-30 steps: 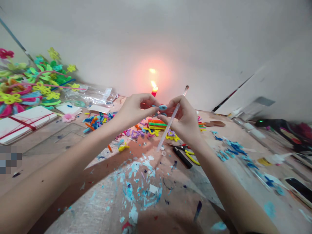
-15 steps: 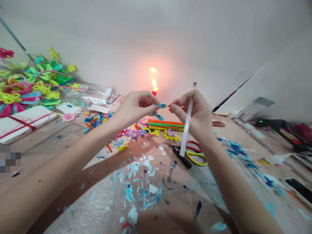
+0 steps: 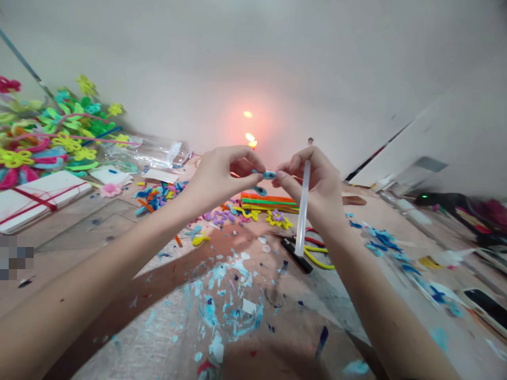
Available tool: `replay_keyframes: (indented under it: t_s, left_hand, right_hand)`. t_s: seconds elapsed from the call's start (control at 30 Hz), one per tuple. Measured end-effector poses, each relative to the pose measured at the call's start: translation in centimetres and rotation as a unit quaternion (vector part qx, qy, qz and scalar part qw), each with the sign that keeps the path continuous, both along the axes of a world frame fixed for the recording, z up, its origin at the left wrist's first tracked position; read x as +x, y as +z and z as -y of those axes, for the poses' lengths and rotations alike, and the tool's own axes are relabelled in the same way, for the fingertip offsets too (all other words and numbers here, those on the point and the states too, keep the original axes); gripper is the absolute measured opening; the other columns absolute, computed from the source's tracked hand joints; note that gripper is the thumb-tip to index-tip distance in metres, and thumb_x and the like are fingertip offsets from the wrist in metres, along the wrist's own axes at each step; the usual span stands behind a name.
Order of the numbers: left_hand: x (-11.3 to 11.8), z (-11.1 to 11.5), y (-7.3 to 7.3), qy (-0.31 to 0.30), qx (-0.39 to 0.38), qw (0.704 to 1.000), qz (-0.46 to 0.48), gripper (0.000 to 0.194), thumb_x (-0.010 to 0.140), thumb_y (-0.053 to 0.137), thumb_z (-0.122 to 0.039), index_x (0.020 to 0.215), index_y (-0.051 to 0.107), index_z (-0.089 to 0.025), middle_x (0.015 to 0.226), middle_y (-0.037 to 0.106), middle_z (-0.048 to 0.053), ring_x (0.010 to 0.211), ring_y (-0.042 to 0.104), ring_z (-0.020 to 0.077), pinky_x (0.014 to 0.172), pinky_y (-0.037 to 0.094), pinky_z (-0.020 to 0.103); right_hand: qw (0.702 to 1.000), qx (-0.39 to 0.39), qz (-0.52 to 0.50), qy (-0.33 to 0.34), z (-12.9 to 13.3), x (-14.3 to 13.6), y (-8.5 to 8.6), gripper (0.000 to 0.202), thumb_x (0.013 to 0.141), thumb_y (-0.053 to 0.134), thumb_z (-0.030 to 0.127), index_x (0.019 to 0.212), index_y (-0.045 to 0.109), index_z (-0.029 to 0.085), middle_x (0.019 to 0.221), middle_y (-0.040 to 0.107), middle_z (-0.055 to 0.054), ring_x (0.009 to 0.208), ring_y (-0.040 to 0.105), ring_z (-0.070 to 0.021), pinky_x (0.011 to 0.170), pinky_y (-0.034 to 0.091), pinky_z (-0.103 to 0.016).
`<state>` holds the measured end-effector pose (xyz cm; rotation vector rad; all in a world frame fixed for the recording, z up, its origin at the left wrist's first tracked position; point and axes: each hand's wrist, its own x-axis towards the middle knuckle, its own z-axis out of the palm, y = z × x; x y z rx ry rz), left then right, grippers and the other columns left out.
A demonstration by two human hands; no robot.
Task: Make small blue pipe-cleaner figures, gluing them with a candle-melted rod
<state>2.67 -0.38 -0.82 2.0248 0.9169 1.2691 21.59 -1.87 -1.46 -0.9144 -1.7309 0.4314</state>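
My left hand [image 3: 227, 171] pinches a small light-blue looped pipe-cleaner piece [image 3: 270, 174] between thumb and fingers. Another loop, apparently of the same piece, hangs just below the fingertips. My right hand [image 3: 312, 177] is closed, its thumb and forefinger at the right end of the upper loop. Held against that palm is a translucent glue stick [image 3: 302, 216], slanting down, with a darkened upper tip. Behind the hands burns a candle [image 3: 252, 145], mostly hidden by my left hand; a second bright spot glows above its flame.
Pipe-cleaner flowers [image 3: 55, 132] are heaped at the left, near a white box [image 3: 37, 200] with red bands. Orange and green pipe cleaners [image 3: 265, 201] lie beyond the hands. Scissors [image 3: 317, 257] and a black-capped item [image 3: 296, 256] rest below my right hand. A phone [image 3: 487, 309] lies far right.
My right hand has shifted slightly left, bringing its fingertips up to the blue loop. The glue stick has moved left with it. The candle is more covered by my left hand.
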Motion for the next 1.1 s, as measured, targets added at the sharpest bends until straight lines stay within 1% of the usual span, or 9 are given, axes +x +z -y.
replay_keyframes:
  t_s: [0.2,0.37,0.47,0.57,0.6,0.77,0.9,1.0,1.1]
  left_hand:
    - [0.1,0.3,0.1,0.004,0.012,1.0,-0.005,0.008,0.076,0.068,-0.022,0.082,0.07,-0.017,0.075,0.072,0.004,0.072,0.07,0.0153,0.067,0.057,0.027]
    - [-0.1,0.2,0.1,0.01,-0.001,1.0,0.004,0.009,0.075,0.071,-0.023,0.082,0.069,-0.018,0.075,0.073,0.004,0.072,0.071,0.0151,0.067,0.057,0.027]
    - [-0.1,0.1,0.2,0.007,-0.005,1.0,0.015,0.011,0.074,0.072,-0.023,0.083,0.069,-0.018,0.076,0.074,0.004,0.071,0.071,0.0149,0.066,0.057,0.026]
    - [0.0,0.1,0.2,0.007,-0.009,1.0,0.019,0.011,0.074,0.073,-0.024,0.082,0.069,-0.017,0.078,0.074,0.004,0.072,0.071,0.0149,0.066,0.057,0.026]
    - [0.0,0.1,0.2,0.008,-0.01,1.0,0.018,0.012,0.074,0.073,-0.025,0.082,0.069,-0.017,0.078,0.074,0.004,0.072,0.071,0.0149,0.066,0.057,0.026]
    - [-0.1,-0.1,0.1,0.013,-0.019,1.0,0.017,0.014,0.073,0.073,-0.026,0.083,0.069,-0.017,0.077,0.074,0.004,0.072,0.072,0.0151,0.066,0.057,0.026]
    - [-0.1,-0.2,-0.1,0.01,-0.018,1.0,0.018,0.013,0.073,0.073,-0.024,0.083,0.069,-0.017,0.076,0.074,0.005,0.071,0.071,0.015,0.065,0.057,0.026]
    - [-0.1,-0.3,-0.1,0.011,-0.017,1.0,0.018,0.013,0.073,0.073,-0.025,0.083,0.069,-0.017,0.075,0.074,0.005,0.071,0.071,0.0151,0.065,0.056,0.026]
    - [-0.1,-0.3,-0.2,0.021,-0.017,1.0,0.012,0.013,0.073,0.074,-0.025,0.083,0.07,-0.017,0.075,0.074,0.005,0.071,0.071,0.0155,0.065,0.056,0.026]
  right_hand:
    - [1.0,0.019,-0.005,-0.008,0.0,0.2,0.1,0.029,0.079,0.074,0.034,0.081,0.046,0.025,0.079,0.062,0.001,0.077,0.066,-0.017,0.073,0.056,-0.037]
    - [0.998,0.034,-0.049,-0.016,0.3,0.6,0.8,0.025,0.095,0.052,0.048,0.085,0.052,0.025,0.08,0.068,-0.001,0.073,0.068,-0.0164,0.07,0.056,-0.036]
    - [0.997,0.064,-0.039,-0.034,0.6,1.1,1.3,0.021,0.098,0.049,0.043,0.087,0.055,0.026,0.08,0.068,-0.001,0.069,0.066,-0.016,0.066,0.055,-0.034]
    - [0.993,0.098,0.008,-0.065,0.4,2.1,1.5,0.005,0.095,0.054,0.032,0.093,0.054,0.028,0.082,0.068,0.0,0.066,0.063,-0.0167,0.068,0.054,-0.037]
    - [0.992,0.104,0.029,-0.066,0.2,2.6,1.6,0.005,0.092,0.056,0.028,0.097,0.053,0.029,0.086,0.069,0.0,0.069,0.064,-0.0172,0.07,0.054,-0.038]
    - [0.99,0.082,0.113,-0.017,0.2,5.0,2.6,0.044,0.077,0.062,0.017,0.115,0.05,0.035,0.116,0.065,-0.003,0.092,0.066,-0.0209,0.074,0.056,-0.04]
    - [0.984,0.059,0.166,-0.006,1.5,5.9,3.9,0.05,0.076,0.059,0.014,0.122,0.054,0.033,0.128,0.063,-0.007,0.102,0.067,-0.0239,0.074,0.057,-0.039]
    - [0.978,0.051,0.203,-0.012,2.2,6.1,4.5,0.048,0.079,0.057,0.014,0.124,0.056,0.031,0.126,0.064,-0.007,0.096,0.068,-0.0213,0.071,0.057,-0.037]
    - [0.978,0.091,0.179,-0.059,2.4,5.8,4.5,0.038,0.082,0.059,0.015,0.118,0.058,0.027,0.106,0.067,-0.006,0.081,0.068,-0.0164,0.055,0.055,-0.027]
